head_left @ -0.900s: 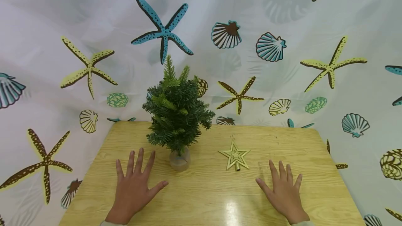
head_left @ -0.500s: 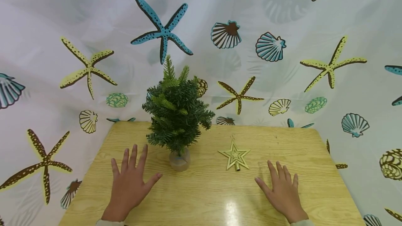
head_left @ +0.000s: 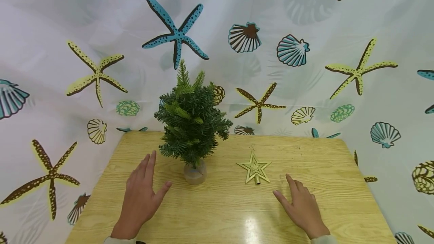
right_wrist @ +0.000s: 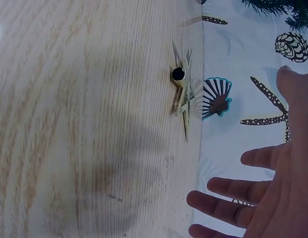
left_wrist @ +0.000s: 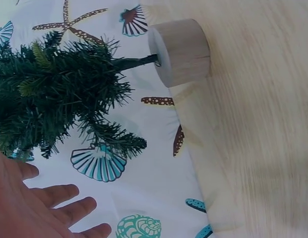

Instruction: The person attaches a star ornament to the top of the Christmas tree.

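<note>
A small artificial Christmas tree (head_left: 193,123) stands upright on a round wooden base (head_left: 195,173), left of the table's middle. My left hand (head_left: 140,195) is just left of that base, thumb apart from the straight fingers, holding nothing. To the right of the tree lies a gold star tree topper (head_left: 254,167), its hollow socket toward me. My right hand (head_left: 301,206) hovers to the right of the star and nearer me, fingers extended and slightly bent, touching nothing. In the right wrist view the star (right_wrist: 184,89) appears edge-on, apart from the fingers.
The light wooden table (head_left: 217,214) has rounded far corners. Behind and beside it hangs a white cloth (head_left: 217,6) printed with starfish and shells. The tree's branches spread wider than its base.
My left hand has moved slightly left and turned onto its edge, its fingers drawing together. My right hand has turned a little the same way, fingers closer together. Tree and star have stayed put.
</note>
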The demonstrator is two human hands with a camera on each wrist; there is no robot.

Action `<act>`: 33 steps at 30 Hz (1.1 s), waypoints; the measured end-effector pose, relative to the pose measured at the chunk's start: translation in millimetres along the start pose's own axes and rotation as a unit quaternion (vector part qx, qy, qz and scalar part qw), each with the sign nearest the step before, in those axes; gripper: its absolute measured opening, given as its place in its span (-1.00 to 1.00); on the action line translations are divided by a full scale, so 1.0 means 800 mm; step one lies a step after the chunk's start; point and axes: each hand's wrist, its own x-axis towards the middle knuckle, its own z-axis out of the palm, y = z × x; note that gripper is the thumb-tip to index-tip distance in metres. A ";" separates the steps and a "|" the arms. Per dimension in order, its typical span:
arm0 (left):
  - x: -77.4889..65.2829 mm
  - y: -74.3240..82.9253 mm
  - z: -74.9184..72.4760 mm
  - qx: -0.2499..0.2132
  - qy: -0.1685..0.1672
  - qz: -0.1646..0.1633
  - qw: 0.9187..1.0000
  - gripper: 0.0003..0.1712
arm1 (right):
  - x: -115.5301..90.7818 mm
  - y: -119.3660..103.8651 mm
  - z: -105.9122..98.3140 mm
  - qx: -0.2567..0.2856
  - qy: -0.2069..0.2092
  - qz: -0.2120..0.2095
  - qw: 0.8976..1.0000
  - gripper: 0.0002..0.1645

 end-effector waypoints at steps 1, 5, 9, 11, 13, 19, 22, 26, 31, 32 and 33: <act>0.001 0.002 -0.001 -0.008 0.005 0.002 1.000 0.06 | 0.001 -0.001 0.001 0.002 -0.002 -0.001 1.000 -0.03; 0.005 0.007 -0.006 -0.037 0.023 0.004 0.999 0.00 | 0.005 -0.002 0.002 0.015 -0.013 0.004 1.000 -0.15; 0.014 0.014 -0.010 -0.060 0.027 -0.009 0.998 -0.03 | 0.010 -0.003 0.002 0.039 -0.030 0.017 0.999 -0.31; 0.018 0.017 -0.012 -0.071 0.024 -0.020 0.997 -0.04 | 0.012 -0.004 0.003 0.054 -0.039 0.024 0.998 -0.34; 0.021 0.020 -0.013 -0.084 0.019 -0.030 0.996 -0.04 | 0.014 -0.004 0.005 0.067 -0.046 0.029 0.996 -0.33; 0.030 0.027 -0.020 -0.118 0.012 -0.041 0.992 -0.08 | 0.019 -0.004 0.013 0.095 -0.060 0.048 0.993 -0.24; 0.035 0.031 -0.024 -0.137 0.008 -0.045 0.990 -0.10 | 0.020 -0.003 0.015 0.097 -0.059 0.054 0.992 -0.30; 0.043 0.037 -0.029 -0.157 0.015 -0.045 0.986 -0.11 | 0.021 -0.002 0.018 0.100 -0.061 0.054 0.992 -0.39; 0.055 0.048 -0.038 -0.173 0.041 -0.035 0.984 -0.13 | 0.024 -0.003 0.021 0.107 -0.063 0.049 0.991 -0.44; 0.058 0.050 -0.039 -0.175 0.046 -0.031 0.983 -0.14 | 0.024 -0.003 0.022 0.108 -0.061 0.048 0.991 -0.44; 0.060 0.051 -0.041 -0.177 0.050 -0.029 0.983 -0.14 | 0.026 -0.004 0.022 0.109 -0.060 0.046 0.991 -0.44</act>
